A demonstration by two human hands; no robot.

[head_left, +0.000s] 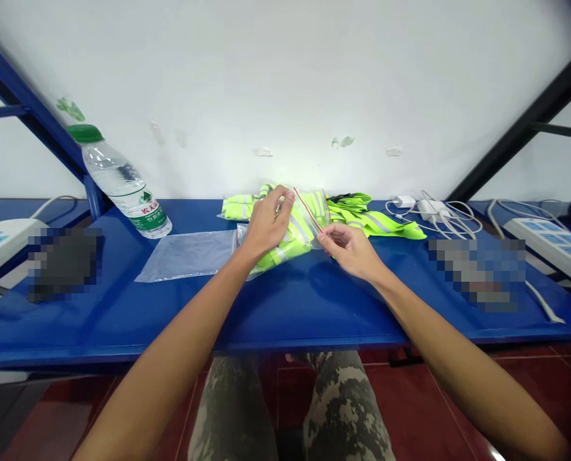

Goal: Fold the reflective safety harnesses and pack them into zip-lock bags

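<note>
A clear zip-lock bag (pixel 292 240) holds folded neon-yellow cloth with silver reflective stripes, and a red zip line runs slantwise along its mouth. My left hand (pixel 269 221) lies over the bag, its fingers closed on it near the upper end of the red line. Thumb and fingers of my right hand (pixel 347 246) pinch the mouth at the lower end of that line. Left of the hands, an unfilled clear plastic bag (pixel 187 256) lies flat. Behind the filled bag is more packed yellow material (pixel 237 207). Loose yellow reflective straps (pixel 376 223) with a dark part spread to the right.
A water bottle (pixel 127 186) with a green cap stands at the back left of the blue table (pixel 314 314). White chargers with tangled cables (pixel 434 211) lie at the back right. Power strips (pixel 549 240) and blurred items sit toward both sides. A white wall rises behind.
</note>
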